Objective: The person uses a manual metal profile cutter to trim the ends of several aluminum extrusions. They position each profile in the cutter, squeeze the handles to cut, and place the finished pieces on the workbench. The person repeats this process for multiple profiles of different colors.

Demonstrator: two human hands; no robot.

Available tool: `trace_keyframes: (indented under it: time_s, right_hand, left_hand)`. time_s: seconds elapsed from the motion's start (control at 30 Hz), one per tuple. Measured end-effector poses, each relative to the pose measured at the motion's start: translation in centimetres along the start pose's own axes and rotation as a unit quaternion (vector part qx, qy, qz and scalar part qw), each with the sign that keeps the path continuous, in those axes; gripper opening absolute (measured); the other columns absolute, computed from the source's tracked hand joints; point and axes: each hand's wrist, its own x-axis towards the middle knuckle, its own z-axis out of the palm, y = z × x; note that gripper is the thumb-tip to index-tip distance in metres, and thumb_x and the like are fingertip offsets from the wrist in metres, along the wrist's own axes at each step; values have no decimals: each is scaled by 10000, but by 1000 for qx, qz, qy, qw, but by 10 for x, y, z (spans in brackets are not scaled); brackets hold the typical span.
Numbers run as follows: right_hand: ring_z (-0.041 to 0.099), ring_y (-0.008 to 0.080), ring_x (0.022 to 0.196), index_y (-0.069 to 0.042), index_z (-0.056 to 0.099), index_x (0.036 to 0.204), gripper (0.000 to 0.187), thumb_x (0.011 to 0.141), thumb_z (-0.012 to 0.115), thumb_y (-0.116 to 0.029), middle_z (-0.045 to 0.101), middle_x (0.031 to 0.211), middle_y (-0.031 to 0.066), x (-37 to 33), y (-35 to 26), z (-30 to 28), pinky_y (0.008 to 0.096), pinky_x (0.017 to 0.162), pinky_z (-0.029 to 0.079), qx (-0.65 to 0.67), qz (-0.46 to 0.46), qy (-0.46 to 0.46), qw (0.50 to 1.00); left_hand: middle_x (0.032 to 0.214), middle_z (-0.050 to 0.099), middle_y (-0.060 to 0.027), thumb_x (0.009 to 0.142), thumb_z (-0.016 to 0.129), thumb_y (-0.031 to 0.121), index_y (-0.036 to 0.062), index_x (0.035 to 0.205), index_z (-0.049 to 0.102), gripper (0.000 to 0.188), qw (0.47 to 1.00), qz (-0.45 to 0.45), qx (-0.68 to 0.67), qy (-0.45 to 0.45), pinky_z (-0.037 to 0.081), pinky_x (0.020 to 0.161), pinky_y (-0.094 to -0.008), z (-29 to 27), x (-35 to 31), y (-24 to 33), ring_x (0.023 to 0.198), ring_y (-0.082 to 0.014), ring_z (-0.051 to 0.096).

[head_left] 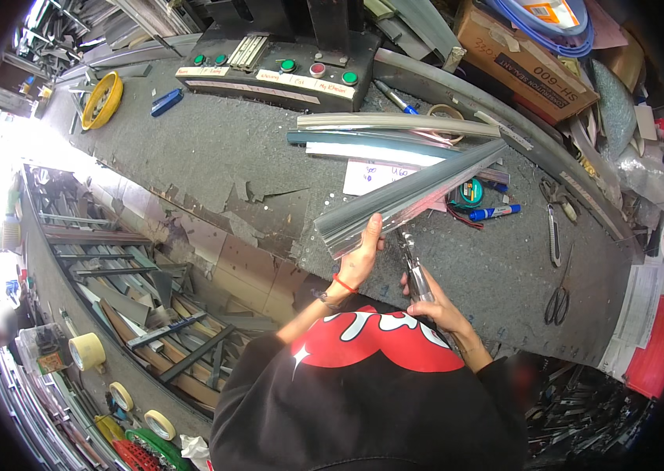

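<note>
A long grey metal profile (pixel 410 188) with a ribbed, shiny face slants across the bench in front of me. My left hand (pixel 363 255) grips its near left end, thumb on top. In my right hand (pixel 438 306) is a silver pair of pliers (pixel 417 279), fingers wrapped round the handles. The jaws point up toward the profile's lower edge, close to my left hand; whether they touch it I cannot tell. Beyond the profile lie more metal strips (pixel 379 149) and a white paper with handwriting (pixel 361 179).
A green tape measure (pixel 469 192), blue marker (pixel 495 213), utility knife (pixel 554 235) and scissors (pixel 558 302) lie at right. A machine base with buttons (pixel 277 82) stands at the back, a yellow basket (pixel 103 100) far left. Offcuts fill a bin (pixel 151 302) on the left.
</note>
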Motion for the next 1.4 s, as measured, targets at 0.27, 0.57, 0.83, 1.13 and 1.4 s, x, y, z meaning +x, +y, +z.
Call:
trace_keyframes:
  time_s: [0.27,0.57,0.83,1.13,1.4]
  right_hand:
    - [438,196,1028,-30,228,1423,915,634,647,-225,430,1133,90,10,-4,-2,332,927,349,27,-25,-18,999]
    - [426,191,1064,-39,276,1396,861,654,649,-264,413,1167,86,21,-15,-3,318,954,330,101,-7,-58,993]
    - [421,189,1048,-55,287,1385,872,643,666,-314,399,1161,76,22,-24,-8,316,915,354,27,-21,-92,995]
    - [420,193,1055,-86,272,1391,904,624,672,-349,394,1166,75,21,-12,-8,315,851,380,46,-22,-88,995]
    - [426,173,1038,-80,265,1396,856,646,651,-226,400,1167,68,20,-13,-5,290,812,408,28,-38,-73,996]
  left_hand:
    - [667,553,-10,925,480,465,63,809,608,438,995,-26,-7,-93,421,532,-229,2,-9,-4,610,-90,535]
    - [660,538,-13,967,406,393,52,808,576,413,992,-25,-38,-117,402,538,-224,4,-12,4,591,-92,510]
    - [637,498,1,955,411,433,76,807,566,417,992,-48,-28,-115,391,537,-230,2,-13,1,591,-89,503]
    - [632,512,-8,955,380,464,80,740,541,469,989,-77,-37,-120,373,544,-236,5,-17,5,593,-92,487]
    - [623,503,-8,959,387,447,76,744,541,455,989,-61,-40,-126,368,536,-234,4,-16,3,586,-90,482]
